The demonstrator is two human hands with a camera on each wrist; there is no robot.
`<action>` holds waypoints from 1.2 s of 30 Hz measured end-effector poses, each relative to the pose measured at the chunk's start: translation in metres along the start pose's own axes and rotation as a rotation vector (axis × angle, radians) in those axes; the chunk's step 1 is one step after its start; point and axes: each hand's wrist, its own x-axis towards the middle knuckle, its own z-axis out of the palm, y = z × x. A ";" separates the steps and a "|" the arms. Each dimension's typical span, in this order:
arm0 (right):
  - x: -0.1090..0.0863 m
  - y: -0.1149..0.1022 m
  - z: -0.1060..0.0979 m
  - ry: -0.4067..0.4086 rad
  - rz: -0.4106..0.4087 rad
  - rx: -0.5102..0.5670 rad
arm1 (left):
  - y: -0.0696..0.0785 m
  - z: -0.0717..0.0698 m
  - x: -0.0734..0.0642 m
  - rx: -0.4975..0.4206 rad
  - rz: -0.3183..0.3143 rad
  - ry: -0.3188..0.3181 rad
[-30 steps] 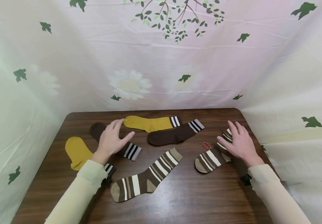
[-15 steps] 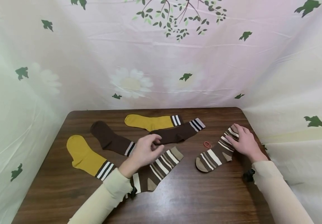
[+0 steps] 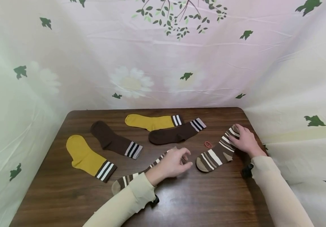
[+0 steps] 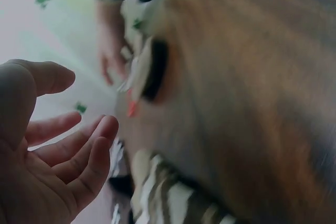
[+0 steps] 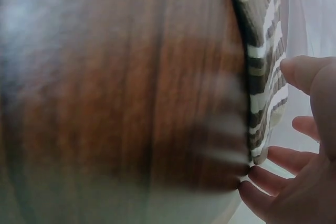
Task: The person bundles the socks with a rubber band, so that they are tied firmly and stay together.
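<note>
My right hand (image 3: 245,140) rests at the cuff of a brown, white and tan striped sock (image 3: 214,157) lying on the right of the table. In the right wrist view, the thumb touches the striped fabric and the fingertips sit by the cuff end. My left hand (image 3: 172,163) hovers over a second striped sock (image 3: 127,181) in the middle and hides much of it. Its fingers are loosely bent with nothing between them, as the left wrist view confirms. Two red rubber bands (image 3: 208,144) lie beside the right striped sock.
To the left lie a yellow sock (image 3: 84,156) and a dark brown sock (image 3: 114,138). Behind the hands, another yellow sock (image 3: 151,122) partly touches another dark brown sock (image 3: 169,135). Printed cloth walls (image 3: 163,56) surround the wooden table (image 3: 66,201) at the back and sides.
My left hand has swept right from above the left brown sock to over the middle striped sock. My right hand has come down onto the right striped sock's cuff.
</note>
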 end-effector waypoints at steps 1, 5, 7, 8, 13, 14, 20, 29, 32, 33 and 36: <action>0.001 0.000 0.000 -0.006 0.003 -0.001 | 0.002 0.005 0.002 0.016 0.000 -0.025; 0.004 -0.004 -0.003 -0.032 0.014 0.005 | 0.007 0.024 0.008 0.050 -0.020 -0.115; 0.006 -0.004 -0.004 -0.042 0.020 0.003 | 0.009 0.033 0.010 0.077 -0.043 -0.139; 0.007 -0.004 -0.004 -0.044 0.024 0.002 | 0.010 0.037 0.012 0.084 -0.056 -0.146; 0.008 0.001 -0.005 -0.033 0.036 -0.016 | 0.013 0.051 0.018 0.033 -0.139 -0.153; 0.008 0.001 -0.004 -0.023 0.034 -0.018 | 0.013 0.054 0.020 -0.003 -0.161 -0.144; 0.013 0.005 -0.001 0.031 0.004 -0.030 | 0.013 0.064 0.026 -0.196 -0.317 -0.020; 0.015 0.002 0.001 0.021 0.015 -0.045 | 0.006 0.068 0.030 -0.300 -0.378 0.129; 0.015 0.001 -0.001 0.024 0.023 -0.042 | 0.003 0.069 0.031 -0.274 -0.368 0.148; 0.015 0.002 -0.001 0.025 0.030 -0.036 | 0.003 0.068 0.031 -0.270 -0.369 0.152; 0.014 0.002 -0.003 0.010 0.065 -0.014 | 0.003 0.066 0.029 -0.289 -0.373 0.147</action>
